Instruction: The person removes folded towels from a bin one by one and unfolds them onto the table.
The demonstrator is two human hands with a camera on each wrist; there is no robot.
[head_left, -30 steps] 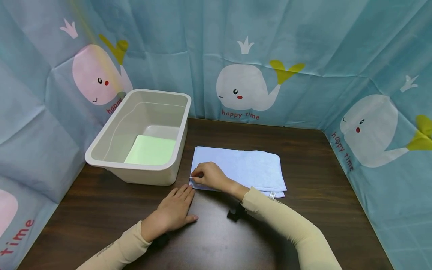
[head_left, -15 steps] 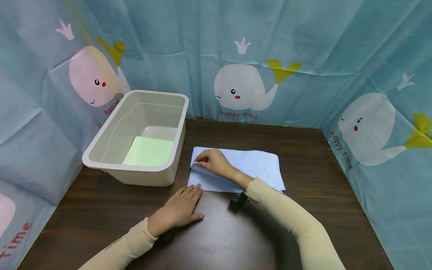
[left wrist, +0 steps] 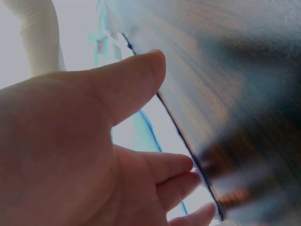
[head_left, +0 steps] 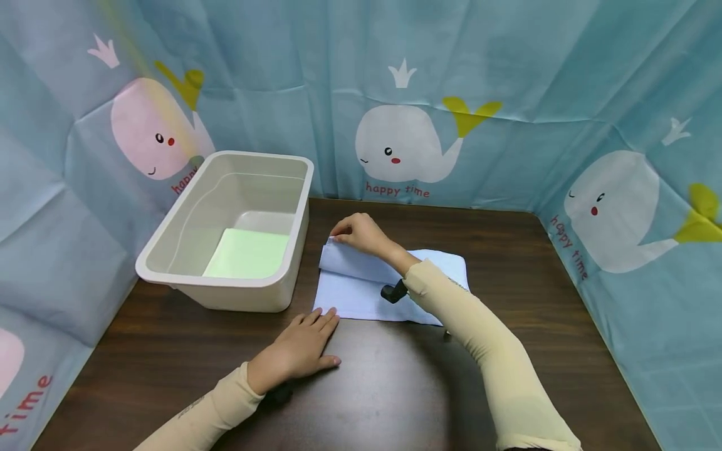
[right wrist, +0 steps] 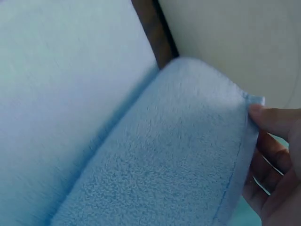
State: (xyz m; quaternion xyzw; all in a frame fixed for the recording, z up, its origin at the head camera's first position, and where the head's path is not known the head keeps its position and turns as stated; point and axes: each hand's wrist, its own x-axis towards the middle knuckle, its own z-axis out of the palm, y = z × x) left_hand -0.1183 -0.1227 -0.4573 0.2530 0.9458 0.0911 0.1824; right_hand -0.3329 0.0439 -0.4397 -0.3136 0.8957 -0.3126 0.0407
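A pale blue towel [head_left: 361, 297] lies partly folded on the dark wooden table, its upper layer lifted back at the left side. With thumb and fingers, my right hand [head_left: 363, 234] pinches the corner of that layer near the towel's far left edge. The right wrist view shows the raised terry flap [right wrist: 178, 141] and the pinched hemmed corner beside the right hand [right wrist: 280, 155]. My left hand [head_left: 299, 346] rests on the table with straight fingers, its tips at the towel's near left corner. Thumb and fingers of the left hand [left wrist: 108, 127] are spread in the left wrist view.
A grey plastic basin [head_left: 242, 297] stands left of the towel, with a light green folded cloth [head_left: 248, 254] inside. Blue curtains [head_left: 316, 94] printed with whales enclose the dark table [head_left: 361, 401] at the back and sides. A small black device [head_left: 393, 292] is at my right wrist.
My right hand has moved away from me, carrying the towel's near left corner across to the far edge and turning the top layer back. The left hand has shifted slightly right.
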